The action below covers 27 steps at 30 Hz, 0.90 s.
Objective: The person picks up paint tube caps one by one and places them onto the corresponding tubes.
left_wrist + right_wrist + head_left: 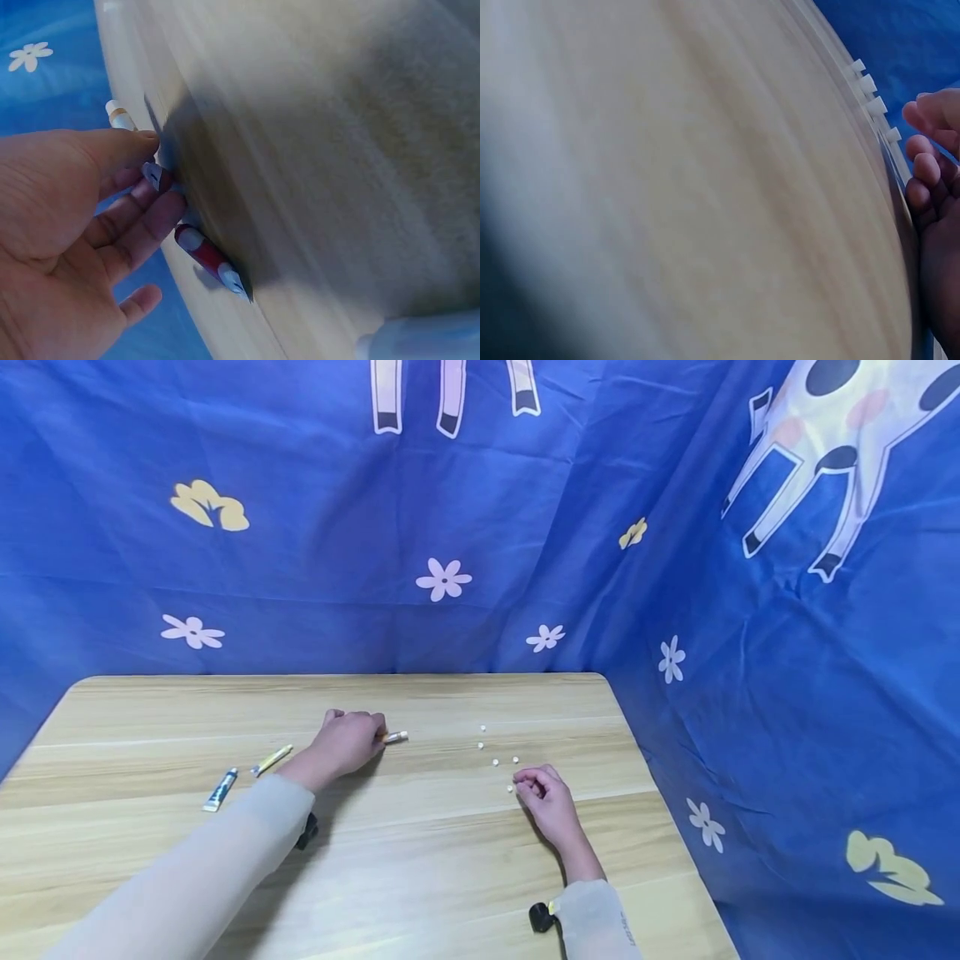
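Note:
My left hand reaches across the table and pinches a small paint tube between thumb and fingers. The tube's white cap sticks out past the thumb, and its flat end shows below it; the fingers hide the middle. Just under those fingers a red-and-silver tube lies on the table, hidden by the hand in the head view. My right hand rests near the table with fingers loosely curled and nothing seen between them. A small white cap stands right by its fingertips.
Several more white caps are scattered beyond the right hand. A yellow tube and a blue tube lie left of the left forearm. Blue patterned cloth hangs behind the wooden table and along its right side.

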Motion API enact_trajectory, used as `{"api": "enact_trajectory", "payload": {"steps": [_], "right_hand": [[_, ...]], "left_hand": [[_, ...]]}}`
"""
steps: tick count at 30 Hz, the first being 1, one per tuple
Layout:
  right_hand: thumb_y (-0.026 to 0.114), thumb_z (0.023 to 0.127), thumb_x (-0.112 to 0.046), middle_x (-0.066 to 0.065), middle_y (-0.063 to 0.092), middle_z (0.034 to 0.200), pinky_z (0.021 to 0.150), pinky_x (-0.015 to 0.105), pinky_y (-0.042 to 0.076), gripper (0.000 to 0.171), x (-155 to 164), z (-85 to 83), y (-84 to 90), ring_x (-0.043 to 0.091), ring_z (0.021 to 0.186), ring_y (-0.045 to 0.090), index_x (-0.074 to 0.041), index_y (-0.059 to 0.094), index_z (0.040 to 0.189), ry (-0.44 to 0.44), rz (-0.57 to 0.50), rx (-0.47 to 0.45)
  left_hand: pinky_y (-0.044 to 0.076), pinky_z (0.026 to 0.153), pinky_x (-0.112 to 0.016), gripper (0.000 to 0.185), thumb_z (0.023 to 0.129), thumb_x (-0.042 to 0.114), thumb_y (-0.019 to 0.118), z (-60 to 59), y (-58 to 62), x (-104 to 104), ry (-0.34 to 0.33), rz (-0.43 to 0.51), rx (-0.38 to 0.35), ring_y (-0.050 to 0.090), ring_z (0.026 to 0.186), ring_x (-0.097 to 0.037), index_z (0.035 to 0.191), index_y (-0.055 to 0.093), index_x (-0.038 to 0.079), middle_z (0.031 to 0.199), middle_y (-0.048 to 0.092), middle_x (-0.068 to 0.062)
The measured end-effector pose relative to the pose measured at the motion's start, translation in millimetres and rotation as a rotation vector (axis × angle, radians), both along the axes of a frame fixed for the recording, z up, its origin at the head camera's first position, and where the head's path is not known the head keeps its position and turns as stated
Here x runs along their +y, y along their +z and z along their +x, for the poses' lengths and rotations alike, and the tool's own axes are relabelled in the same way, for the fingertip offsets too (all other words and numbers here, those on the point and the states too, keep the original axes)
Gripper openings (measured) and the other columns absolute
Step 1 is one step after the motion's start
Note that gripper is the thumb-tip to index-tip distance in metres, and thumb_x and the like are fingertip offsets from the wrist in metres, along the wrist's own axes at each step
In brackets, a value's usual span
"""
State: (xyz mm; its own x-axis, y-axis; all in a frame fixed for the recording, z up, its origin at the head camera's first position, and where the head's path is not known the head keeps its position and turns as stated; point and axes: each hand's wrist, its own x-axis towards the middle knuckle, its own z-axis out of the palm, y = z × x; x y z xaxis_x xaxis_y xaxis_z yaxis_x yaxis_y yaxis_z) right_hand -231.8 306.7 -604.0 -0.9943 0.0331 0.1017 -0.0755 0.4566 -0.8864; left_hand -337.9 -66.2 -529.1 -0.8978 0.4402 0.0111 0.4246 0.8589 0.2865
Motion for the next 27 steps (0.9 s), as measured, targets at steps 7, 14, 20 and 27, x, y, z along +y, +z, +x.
{"api": "enact_trajectory", "payload": {"steps": [7, 14, 20, 27], "right_hand": [[0.077, 0.098, -0.006, 0.006, 0.062, 0.102, 0.076, 0.014, 0.048, 0.016, 1, -0.9, 0.8, 0.004, 0.087, 0.055, -0.01, 0.079, 0.113, 0.013, 0.021, 0.0], [0.078, 0.096, -0.003, 0.005, 0.062, 0.102, 0.077, 0.014, 0.048, 0.018, 0, -2.2, 0.0, 0.006, 0.088, 0.055, -0.014, 0.082, 0.111, 0.02, 0.059, -0.008], [0.076, 0.097, -0.002, 0.002, 0.062, 0.101, 0.077, 0.016, 0.048, 0.02, -1, -0.6, 0.6, 0.004, 0.087, 0.055, -0.015, 0.082, 0.111, 0.025, 0.133, 0.007], [0.075, 0.099, -0.004, -0.001, 0.059, 0.1, 0.076, 0.019, 0.048, 0.021, -3, -0.7, 2.5, 0.006, 0.087, 0.054, -0.017, 0.083, 0.114, 0.032, 0.227, -0.013]], "left_hand": [[0.044, 0.101, -0.069, 0.008, 0.099, 0.018, 0.077, -13.2, -2.4, 0, 0.015, 0.014, -0.015, 0.072, 0.087, -0.027, 0.098, 0.071, 0.013, 0.09, 0.076, -0.003], [0.044, 0.099, -0.067, 0.007, 0.098, 0.017, 0.078, -19.3, 1.2, -1, 0.014, -0.002, -0.011, 0.073, 0.092, -0.029, 0.102, 0.073, 0.012, 0.094, 0.077, -0.005], [0.044, 0.098, -0.067, 0.007, 0.099, 0.017, 0.078, -20.7, -2.2, -3, 0.03, 0.028, -0.012, 0.071, 0.092, -0.029, 0.103, 0.075, 0.012, 0.094, 0.076, -0.005], [0.044, 0.098, -0.066, 0.011, 0.096, 0.017, 0.079, -24.4, -10.1, -6, 0.055, 0.054, -0.018, 0.068, 0.089, -0.026, 0.104, 0.073, 0.011, 0.092, 0.072, -0.005]]}}
